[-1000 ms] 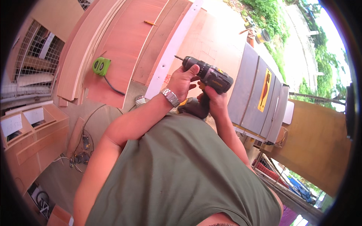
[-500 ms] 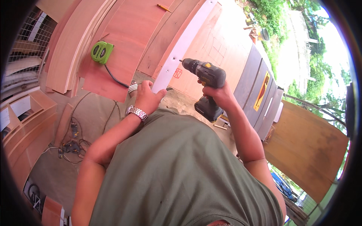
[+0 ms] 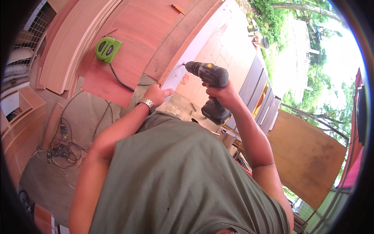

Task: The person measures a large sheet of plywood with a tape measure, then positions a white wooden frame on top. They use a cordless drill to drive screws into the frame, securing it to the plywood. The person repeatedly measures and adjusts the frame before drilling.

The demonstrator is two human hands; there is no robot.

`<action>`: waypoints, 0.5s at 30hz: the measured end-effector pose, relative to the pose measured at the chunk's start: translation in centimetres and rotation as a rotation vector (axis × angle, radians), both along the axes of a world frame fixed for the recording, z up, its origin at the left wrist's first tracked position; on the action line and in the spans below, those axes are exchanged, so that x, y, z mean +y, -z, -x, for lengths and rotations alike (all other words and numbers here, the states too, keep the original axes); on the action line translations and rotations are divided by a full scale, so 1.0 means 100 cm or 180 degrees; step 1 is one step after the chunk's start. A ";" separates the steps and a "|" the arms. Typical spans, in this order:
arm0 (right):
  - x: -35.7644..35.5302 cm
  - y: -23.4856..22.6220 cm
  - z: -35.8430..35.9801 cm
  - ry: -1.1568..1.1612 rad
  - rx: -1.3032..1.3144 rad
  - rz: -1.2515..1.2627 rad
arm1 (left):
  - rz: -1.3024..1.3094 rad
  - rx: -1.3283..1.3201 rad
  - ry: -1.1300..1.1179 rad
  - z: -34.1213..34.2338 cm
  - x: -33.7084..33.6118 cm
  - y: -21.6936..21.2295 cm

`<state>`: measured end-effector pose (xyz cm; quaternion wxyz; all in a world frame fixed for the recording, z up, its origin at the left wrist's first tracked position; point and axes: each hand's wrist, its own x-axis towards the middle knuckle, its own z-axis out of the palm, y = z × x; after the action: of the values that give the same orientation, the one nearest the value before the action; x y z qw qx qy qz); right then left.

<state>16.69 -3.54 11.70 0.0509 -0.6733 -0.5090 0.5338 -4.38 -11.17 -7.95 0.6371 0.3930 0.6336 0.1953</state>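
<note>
Hands at work on sheet timber: the right hand [image 3: 220,90] is wrapped tight around the grip of a black cordless drill with a yellow label [image 3: 207,76], its bit pointed at the near edge of a long pale board with a white face [image 3: 202,43]. The tip appears to touch or sit just at the board's surface, though whether it has bitten in cannot be told from this view. The left hand [image 3: 157,93], a metal wristwatch [image 3: 145,103] on its wrist, lies flat with fingers pressed together on the same board's lower end, just left of the drill, steadying it.

The pale board lies on a stack of reddish-brown plywood sheets [image 3: 128,50] that serves as the counter. A bright green tape measure case [image 3: 108,48] rests on the left part of that stack, with a black cable [image 3: 120,81] running from beside it toward the near edge. A small orange pencil [image 3: 177,8] lies near the far edge. On the concrete floor [image 3: 50,171] to the lower left, a tangle of cords and a power strip [image 3: 58,146] is spread out.

Judged from this moment, the drilling is at its start: board positioned and held, drill aimed, no finished hole or seated screw visible. The driving itself seems left to do.
</note>
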 end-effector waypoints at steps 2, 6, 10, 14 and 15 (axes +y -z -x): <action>0.005 -0.006 0.006 -0.0175 -0.0185 0.0005 | 0.0053 -0.0170 0.0026 0.001 0.004 0.000; 0.027 -0.019 0.021 -0.0784 -0.0680 -0.0073 | 0.0692 -0.0834 -0.0182 0.002 0.007 -0.006; 0.059 -0.035 0.036 -0.1700 -0.1135 -0.0064 | 0.0600 -0.0839 -0.0140 0.003 0.008 -0.009; 0.083 -0.049 0.049 -0.2537 -0.1406 0.0097 | 0.0538 -0.0947 -0.0195 0.002 0.008 -0.007; 0.086 -0.050 0.053 -0.2794 -0.1478 0.0067 | 0.0519 -0.1020 -0.0235 0.002 0.008 -0.006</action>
<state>11.41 5.05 16.66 -0.3001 -0.4971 -0.7370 0.3459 -4.57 -10.38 -7.30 0.7521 0.2803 0.5517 0.2267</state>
